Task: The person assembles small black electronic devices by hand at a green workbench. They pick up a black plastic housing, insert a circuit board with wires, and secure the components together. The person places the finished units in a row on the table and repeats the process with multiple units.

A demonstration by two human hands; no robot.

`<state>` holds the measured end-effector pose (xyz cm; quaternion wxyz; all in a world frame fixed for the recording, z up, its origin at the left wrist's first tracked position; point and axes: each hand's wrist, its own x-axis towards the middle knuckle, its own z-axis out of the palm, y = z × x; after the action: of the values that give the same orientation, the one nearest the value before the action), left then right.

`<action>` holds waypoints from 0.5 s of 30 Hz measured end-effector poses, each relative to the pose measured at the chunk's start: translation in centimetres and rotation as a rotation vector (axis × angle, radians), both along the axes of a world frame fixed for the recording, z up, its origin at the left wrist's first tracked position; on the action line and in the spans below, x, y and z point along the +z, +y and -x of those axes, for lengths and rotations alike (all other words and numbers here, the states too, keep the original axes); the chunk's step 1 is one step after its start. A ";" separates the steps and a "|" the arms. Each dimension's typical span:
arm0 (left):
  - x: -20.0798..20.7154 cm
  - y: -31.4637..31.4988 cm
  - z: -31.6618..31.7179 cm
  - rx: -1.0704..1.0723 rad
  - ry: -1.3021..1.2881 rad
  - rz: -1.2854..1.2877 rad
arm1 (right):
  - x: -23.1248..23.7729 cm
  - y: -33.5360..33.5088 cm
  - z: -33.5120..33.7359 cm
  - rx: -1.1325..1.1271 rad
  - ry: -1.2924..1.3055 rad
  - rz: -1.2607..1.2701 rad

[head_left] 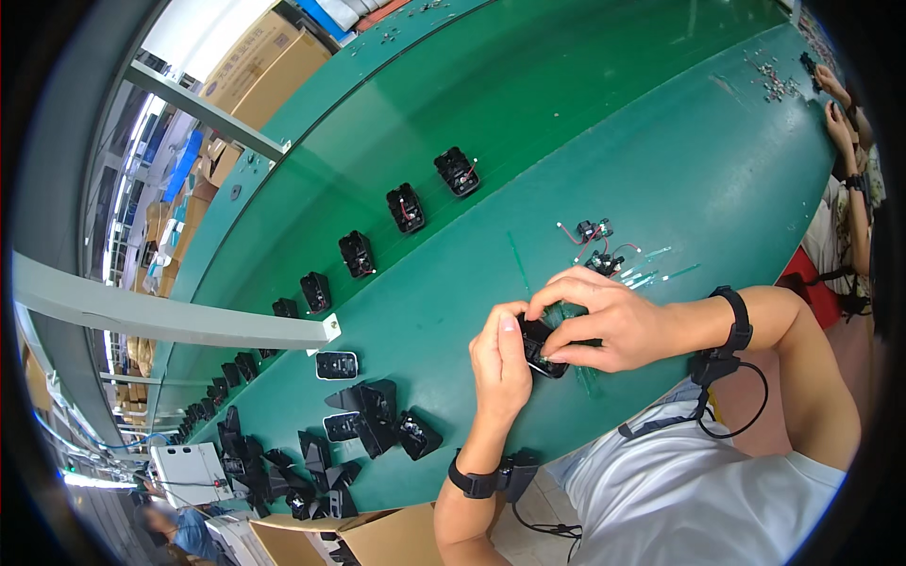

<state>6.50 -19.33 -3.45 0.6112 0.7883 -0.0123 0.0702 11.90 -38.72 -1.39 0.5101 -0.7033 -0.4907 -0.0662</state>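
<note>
My left hand [500, 366] is wrapped round the side of a small black plastic housing [536, 341], keeping it just above the green table. From the right, my right hand [604, 321] reaches over it, fingers bent and closed at the housing's open inside. Whatever those fingertips pinch is hidden. Translucent green film [587, 379] shows under and beside my right hand. Just beyond it lie small black parts with red wires [604, 262] and several thin green strips [646, 279].
A row of black housings [406, 208] stands on the green conveyor belt [528, 85] beyond the table. More black housings [373, 415] are heaped on the left, near a grey metal post [189, 302]. A co-worker's hands [835, 113] handle small parts at the far right.
</note>
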 end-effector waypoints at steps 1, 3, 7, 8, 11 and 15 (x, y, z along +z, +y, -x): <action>0.1 -0.1 0.0 0.003 -0.008 0.031 | 0.1 0.0 -0.1 0.010 -0.028 0.007; 0.3 -0.6 0.0 0.008 -0.023 0.092 | 0.6 -0.3 -0.4 0.072 -0.035 0.020; 0.6 -0.5 0.1 0.041 0.039 0.041 | 1.0 -0.7 -0.7 0.167 -0.036 0.078; 0.5 -0.6 0.0 0.044 0.055 -0.001 | 0.6 -0.8 -0.7 0.163 -0.056 0.099; 1.5 -1.4 -0.2 0.096 0.070 -0.098 | 0.1 -1.2 -1.1 0.213 0.032 0.071; 1.9 -1.8 0.2 0.032 0.195 0.151 | -0.2 -1.4 -1.1 0.323 0.372 0.103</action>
<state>6.29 -21.17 -1.51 0.6660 0.7431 0.0651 0.0034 13.05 -40.11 -1.61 0.5591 -0.6408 -0.4973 0.1717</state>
